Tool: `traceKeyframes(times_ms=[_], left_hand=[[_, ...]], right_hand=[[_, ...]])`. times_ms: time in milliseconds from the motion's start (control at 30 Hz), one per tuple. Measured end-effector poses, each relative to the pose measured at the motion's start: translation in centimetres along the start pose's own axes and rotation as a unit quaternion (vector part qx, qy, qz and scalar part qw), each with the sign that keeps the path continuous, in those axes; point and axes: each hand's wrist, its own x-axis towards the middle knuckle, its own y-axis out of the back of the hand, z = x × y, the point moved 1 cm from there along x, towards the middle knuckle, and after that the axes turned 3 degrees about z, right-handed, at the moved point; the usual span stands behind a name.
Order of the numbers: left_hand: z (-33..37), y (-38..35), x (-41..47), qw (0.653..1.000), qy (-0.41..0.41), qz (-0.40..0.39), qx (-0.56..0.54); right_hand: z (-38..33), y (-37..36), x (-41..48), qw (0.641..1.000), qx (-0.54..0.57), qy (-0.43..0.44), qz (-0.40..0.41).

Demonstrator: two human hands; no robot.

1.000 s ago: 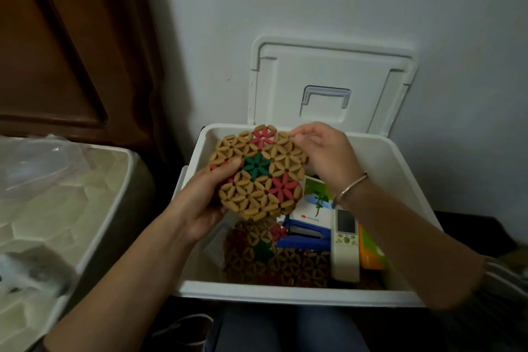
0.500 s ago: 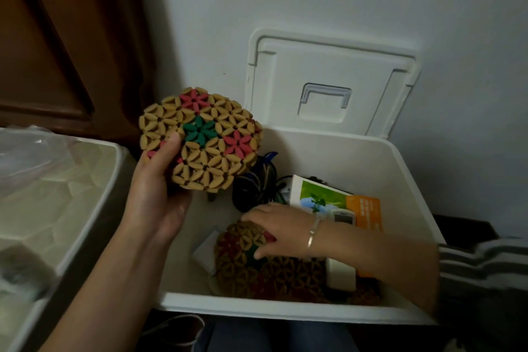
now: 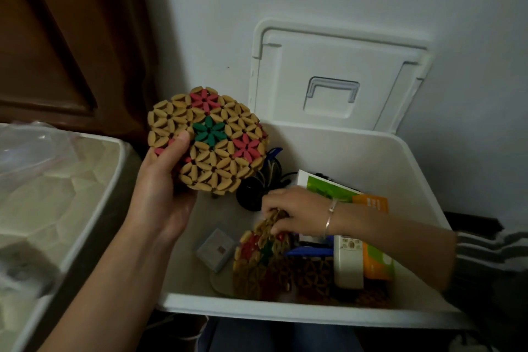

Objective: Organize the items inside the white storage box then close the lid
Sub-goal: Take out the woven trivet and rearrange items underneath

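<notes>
While the left hand gripped one beaded mat at centre left, above the white storage box filling the lower centre, the right hand pinched the edge of a second mat inside. Lifting it clear of the remote seemed wise, then stacking both flat; the lid stood open, upper centre.

Dark wooden door at left; clear plastic bag atop cream patterned surface.
</notes>
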Motion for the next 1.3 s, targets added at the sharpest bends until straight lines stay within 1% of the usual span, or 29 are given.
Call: traceKeyframes(times_ms=[100,200,267,333,433,500,567,633,667,733,800,867,933,1000,1067,1100,1133,1167,1200,1233,1267,1300], left_hand=[[0.0,0.0,0.0,1.0,-0.005,0.004,0.002],[0.0,0.1,0.1,1.0,-0.007,0.005,0.004],[0.0,0.1,0.1,1.0,-0.008,0.002,0.005],[-0.1,0.1,0.1,1.0,-0.007,0.002,0.008],[-0.2,0.2,0.1,1.0,-0.012,0.005,0.015],[-0.2,0.2,0.2,1.0,-0.012,0.002,0.02],[-0.3,0.3,0.3,1.0,-0.008,-0.002,0.022],[-0.3,0.2,0.4,1.0,-0.006,-0.007,0.026],[-0.3,0.3,0.4,1.0,-0.007,-0.008,0.028],[-0.4,0.3,0.4,0.999,-0.009,-0.011,0.031],[-0.3,0.4,0.4,0.999,-0.012,-0.019,0.035],[-0.3,0.4,0.4,0.999,-0.013,-0.027,0.041],[-0.4,0.4,0.4,0.998,-0.013,-0.029,0.05],[-0.5,0.4,0.3,0.998,-0.015,-0.022,0.058],[-0.6,0.2,0.3,0.997,-0.014,-0.019,0.067],[-0.6,0.2,0.3,0.997,-0.015,-0.021,0.072],[-0.7,0.1,0.2,0.997,-0.014,-0.023,0.075],[-0.7,0.0,0.2,0.997,-0.012,-0.025,0.077],[-0.7,-0.1,0.1,0.997,-0.01,-0.021,0.078],[-0.7,-0.1,0.1,0.997,-0.009,-0.022,0.079],[-0.6,-0.2,0.0,0.997,-0.007,-0.024,0.078],[-0.6,-0.3,0.0,0.997,-0.006,-0.026,0.078]], right_hand=[[0.3,3.2,-2.3,0.995,0.1,-0.001,0.027],[0.9,6.6,-4.4,0.977,0.198,-0.038,0.064],[1.4,8.2,-5.6,0.941,0.31,-0.086,0.107],[2.1,8.5,-6.7,0.901,0.396,-0.144,0.105],[3.5,6.6,-8.7,0.865,0.431,-0.25,0.062],[4.2,4.9,-10.0,0.838,0.442,-0.315,0.059],[4.7,3.7,-11.2,0.819,0.441,-0.354,0.098],[5.0,3.5,-12.0,0.809,0.436,-0.352,0.176],[5.1,3.6,-12.3,0.811,0.425,-0.341,0.214],[5.2,3.9,-12.3,0.826,0.357,-0.334,0.282],[5.7,4.3,-12.2,0.829,0.252,-0.352,0.354],[6.0,4.9,-11.8,0.835,0.134,-0.359,0.395],[6.0,5.2,-11.1,0.856,0.014,-0.35,0.379],[5.8,4.8,-10.2,0.873,-0.087,-0.353,0.324],[5.6,3.8,-9.7,0.871,-0.231,-0.362,0.238],[5.3,3.4,-9.5,0.868,-0.288,-0.349,0.206],[4.8,3.3,-9.4,0.874,-0.304,-0.32,0.203],[3.9,3.3,-9.2,0.894,-0.289,-0.273,0.207],[3.2,3.3,-9.1,0.926,-0.242,-0.203,0.206],[2.1,3.4,-8.9,0.96,-0.168,-0.126,0.183],[0.8,3.3,-8.8,0.986,-0.099,-0.057,0.126],[-0.4,2.9,-8.5,0.998,-0.049,-0.008,0.044]])
